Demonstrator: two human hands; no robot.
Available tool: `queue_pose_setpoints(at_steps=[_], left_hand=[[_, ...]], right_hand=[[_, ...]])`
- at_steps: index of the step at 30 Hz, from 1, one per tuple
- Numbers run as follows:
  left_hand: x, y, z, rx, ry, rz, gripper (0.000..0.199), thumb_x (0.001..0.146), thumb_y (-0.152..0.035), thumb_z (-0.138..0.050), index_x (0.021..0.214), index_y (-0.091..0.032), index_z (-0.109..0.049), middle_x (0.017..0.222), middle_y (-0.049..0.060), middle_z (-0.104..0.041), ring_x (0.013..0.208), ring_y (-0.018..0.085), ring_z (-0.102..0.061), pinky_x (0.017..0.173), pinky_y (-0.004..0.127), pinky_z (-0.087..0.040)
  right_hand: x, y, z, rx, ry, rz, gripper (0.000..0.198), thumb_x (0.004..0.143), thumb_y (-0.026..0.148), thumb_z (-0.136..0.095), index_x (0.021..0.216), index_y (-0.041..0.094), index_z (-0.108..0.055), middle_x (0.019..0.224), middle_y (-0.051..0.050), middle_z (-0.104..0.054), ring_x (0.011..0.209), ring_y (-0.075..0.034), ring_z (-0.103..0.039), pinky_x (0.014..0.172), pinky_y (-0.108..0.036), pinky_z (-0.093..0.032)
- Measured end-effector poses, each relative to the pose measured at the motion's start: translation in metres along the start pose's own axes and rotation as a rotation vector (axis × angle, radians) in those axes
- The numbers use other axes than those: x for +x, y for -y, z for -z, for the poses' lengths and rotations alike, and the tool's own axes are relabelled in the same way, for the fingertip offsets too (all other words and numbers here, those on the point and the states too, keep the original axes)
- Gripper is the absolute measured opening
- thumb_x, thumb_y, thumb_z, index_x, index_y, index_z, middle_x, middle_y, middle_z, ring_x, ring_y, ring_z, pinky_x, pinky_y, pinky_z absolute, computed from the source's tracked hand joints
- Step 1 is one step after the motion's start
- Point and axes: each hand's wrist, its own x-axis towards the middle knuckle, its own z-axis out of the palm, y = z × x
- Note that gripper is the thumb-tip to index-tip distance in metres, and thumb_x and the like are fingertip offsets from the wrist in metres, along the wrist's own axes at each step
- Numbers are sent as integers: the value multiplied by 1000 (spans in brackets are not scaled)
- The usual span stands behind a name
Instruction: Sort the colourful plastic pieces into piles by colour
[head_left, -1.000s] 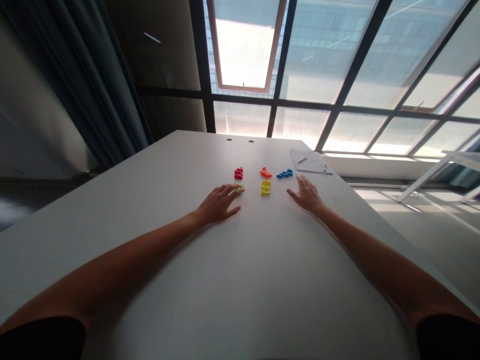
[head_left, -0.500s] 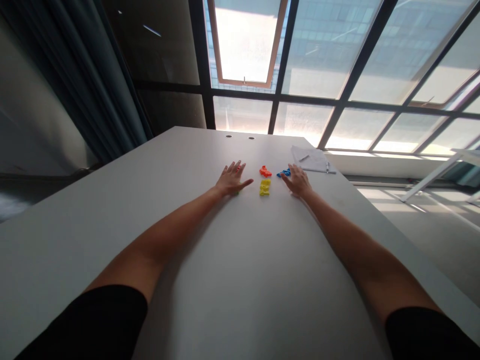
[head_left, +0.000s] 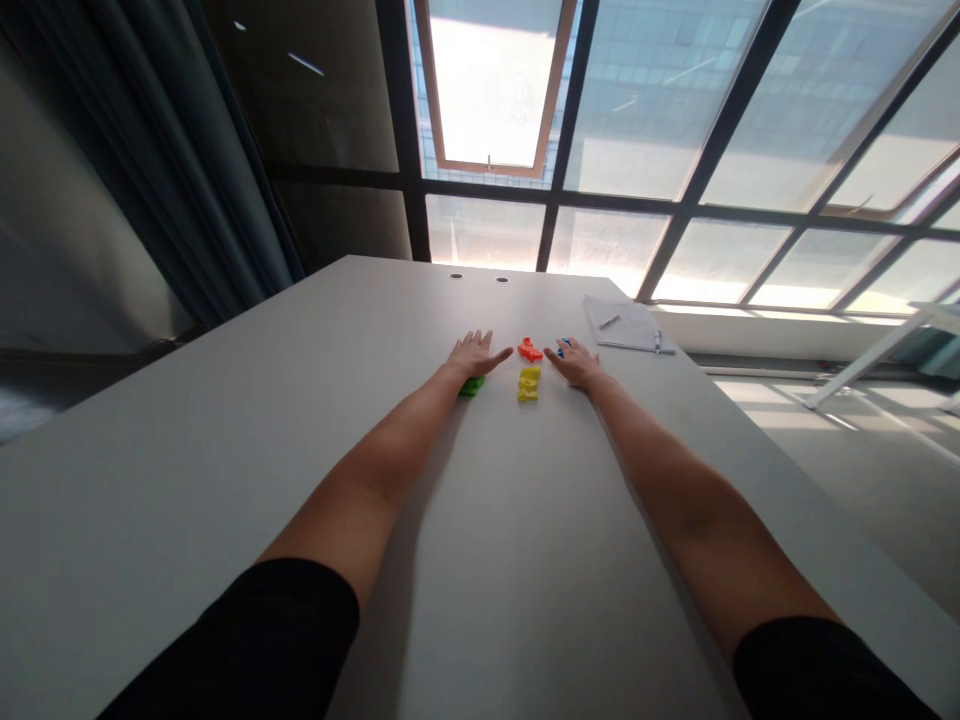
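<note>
My left hand [head_left: 475, 354] is stretched out over the table with its fingers spread and its thumb pointing right. Partly beneath its wrist lies a small green piece [head_left: 472, 387]. My right hand [head_left: 574, 362] is also open and covers most of a blue piece [head_left: 563, 347]; whether the palm presses on it I cannot tell. Between the two hands lie an orange-red piece [head_left: 529, 349] and, nearer to me, several yellow pieces [head_left: 528, 384] in a short column. The pieces look like small moulded plastic, too small to name.
A white table [head_left: 480, 560] stretches ahead of me. Paper sheets [head_left: 624, 325] with a pen [head_left: 609, 321] on top lie at its right far edge, and another pen [head_left: 658, 342] is beside them. Two round holes sit near the far edge, before a window wall.
Both hands have moved closer together. The left hand has shifted forward and uncovered more of the green piece; the right has slid left over the blue piece.
</note>
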Motion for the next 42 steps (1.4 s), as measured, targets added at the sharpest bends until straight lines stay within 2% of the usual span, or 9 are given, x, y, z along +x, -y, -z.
queue_pose_setpoints(at_steps=[8, 12, 18, 21, 24, 29, 34, 38, 42], left_hand=[[9, -7, -4, 24, 43, -137, 122, 89, -99, -37, 182, -24, -12, 187, 13, -19, 173, 38, -15, 138, 51, -18], [4, -17, -3, 51, 68, -162, 118, 89, -100, -34, 181, -28, -17, 187, 12, -20, 173, 38, -15, 138, 53, -17], [-1, -26, -1, 49, 66, -174, 109, 95, -95, -31, 179, -25, -29, 185, 14, -25, 172, 40, -19, 138, 54, -19], [-1, -26, -2, 34, 44, -191, 106, 96, -93, -37, 178, -26, -33, 184, 12, -29, 171, 41, -22, 137, 54, -21], [-3, -25, -5, 30, 7, -233, 101, 99, -88, -39, 178, -24, -33, 183, 12, -34, 170, 38, -27, 138, 48, -20], [-17, -24, -8, 18, -41, -287, 94, 103, -81, -44, 175, -21, -40, 179, 12, -42, 167, 34, -34, 137, 41, -23], [-33, -26, -13, 48, -29, -309, 83, 108, -75, -36, 171, -22, -46, 180, 10, -41, 168, 29, -33, 138, 38, -21], [-51, -24, -18, 31, -59, -361, 73, 111, -67, -35, 167, -23, -52, 177, 9, -46, 167, 26, -35, 138, 38, -20], [-71, -19, -18, -8, -77, -381, 71, 108, -67, -47, 163, -22, -55, 173, 12, -50, 164, 29, -39, 137, 40, -26]], right_hand=[[3, 28, -9, -50, 4, 183, 86, 110, 75, -22, 179, 24, -26, 184, -17, -26, 169, -34, -28, 134, -64, -25], [2, 38, -10, -149, 34, 230, 78, 111, 70, -25, 179, 31, -25, 185, -15, -26, 168, -36, -27, 129, -72, -30], [-2, 43, -10, -83, 24, 210, 74, 113, 68, -23, 175, 29, -38, 183, -19, -27, 165, -38, -32, 129, -74, -28], [-3, 43, -11, -31, -16, 207, 72, 113, 68, -25, 171, 30, -45, 181, -18, -34, 163, -38, -37, 129, -74, -29], [-6, 43, -13, 0, -69, 224, 63, 114, 63, -34, 164, 31, -54, 174, -16, -45, 156, -35, -45, 129, -67, -34], [-18, 45, -21, 49, -137, 350, 48, 115, 40, -41, 154, 25, -65, 160, -13, -61, 151, -27, -51, 128, -47, -40], [-32, 50, -29, 54, -203, 491, 45, 114, 23, -39, 145, 16, -71, 148, -17, -70, 148, -26, -54, 128, -43, -41], [-49, 57, -32, 32, -208, 532, 41, 115, 23, -42, 140, 13, -73, 143, -20, -72, 144, -28, -57, 126, -43, -42], [-72, 67, -35, 95, -233, 508, 42, 118, 35, -39, 133, 20, -76, 136, -16, -76, 138, -27, -62, 119, -40, -47]])
